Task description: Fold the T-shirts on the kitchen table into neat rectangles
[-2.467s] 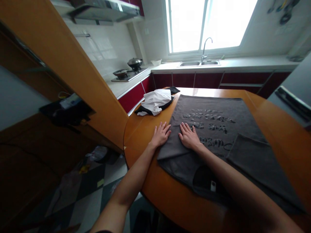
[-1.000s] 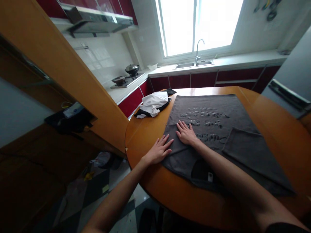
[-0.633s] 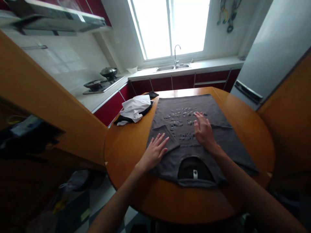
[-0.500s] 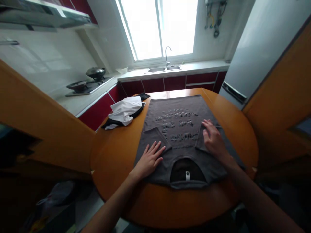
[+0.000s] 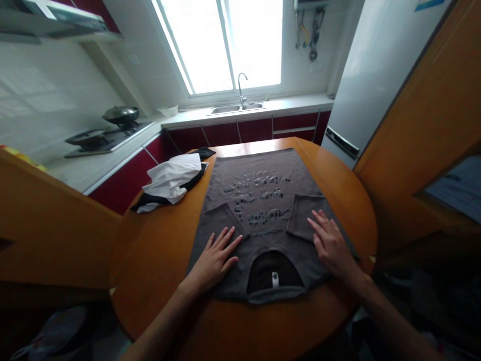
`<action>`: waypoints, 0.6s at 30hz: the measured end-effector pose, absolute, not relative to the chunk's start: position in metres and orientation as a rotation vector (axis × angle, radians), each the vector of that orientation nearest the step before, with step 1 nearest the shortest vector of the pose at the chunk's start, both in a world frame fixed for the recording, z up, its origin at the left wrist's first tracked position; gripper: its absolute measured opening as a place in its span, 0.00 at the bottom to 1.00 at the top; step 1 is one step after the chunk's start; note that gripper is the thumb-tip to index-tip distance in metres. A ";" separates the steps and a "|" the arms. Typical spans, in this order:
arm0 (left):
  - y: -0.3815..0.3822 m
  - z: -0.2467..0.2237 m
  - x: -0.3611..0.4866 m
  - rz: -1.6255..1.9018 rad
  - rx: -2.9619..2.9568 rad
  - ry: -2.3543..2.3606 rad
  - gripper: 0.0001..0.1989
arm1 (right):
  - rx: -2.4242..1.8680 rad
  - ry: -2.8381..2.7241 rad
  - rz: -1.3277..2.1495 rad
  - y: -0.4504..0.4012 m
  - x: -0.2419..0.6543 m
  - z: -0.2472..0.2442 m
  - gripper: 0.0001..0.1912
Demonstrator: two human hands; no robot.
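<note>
A dark grey shirt [image 5: 259,165] with raised lettering lies flat on the round wooden table [image 5: 150,265], its neckline and white label towards me. Both of its sleeves are folded inward over the body. My left hand [image 5: 216,258] rests with fingers spread on the left sleeve and shoulder. On the right sleeve lies my right hand [image 5: 332,248], its fingers apart and slightly bent. Neither hand grasps the cloth.
White and black clothes [image 5: 173,178] lie in a heap at the table's far left edge. Beyond are a stove with pans [image 5: 120,115], a counter with a sink [image 5: 225,109], and a fridge [image 5: 379,65] at the right.
My right hand has moved towards me and outward along the right sleeve, which now lies flatter and shows more. My left hand stays on the left sleeve. The view has shifted to the right.
</note>
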State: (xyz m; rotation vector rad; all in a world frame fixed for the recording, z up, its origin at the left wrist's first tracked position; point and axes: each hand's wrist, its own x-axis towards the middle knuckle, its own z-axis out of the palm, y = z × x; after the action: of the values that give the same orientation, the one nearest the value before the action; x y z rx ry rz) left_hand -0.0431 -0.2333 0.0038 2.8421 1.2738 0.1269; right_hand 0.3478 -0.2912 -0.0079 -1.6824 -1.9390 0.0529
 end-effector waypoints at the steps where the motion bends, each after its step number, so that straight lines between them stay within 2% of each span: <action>1: -0.233 0.006 -0.046 0.141 2.839 1.282 0.28 | -1.674 -1.979 0.055 -0.288 0.343 -0.007 0.26; 6: -0.228 0.017 -0.067 0.192 2.791 1.405 0.28 | -1.698 -2.091 0.115 -0.261 0.321 -0.010 0.26; 13: -0.235 -0.008 -0.087 0.042 2.771 1.432 0.28 | -1.848 -2.182 0.157 -0.240 0.307 -0.026 0.30; 18: -0.226 0.010 -0.073 0.092 2.722 1.398 0.25 | -1.883 -2.166 0.171 -0.238 0.310 -0.023 0.31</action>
State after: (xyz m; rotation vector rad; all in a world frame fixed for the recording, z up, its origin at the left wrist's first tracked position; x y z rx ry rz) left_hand -0.0733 -0.2259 0.0103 2.7216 1.3980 0.0915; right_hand 0.3096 -0.2376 -0.0227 -1.8835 -2.1658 0.1706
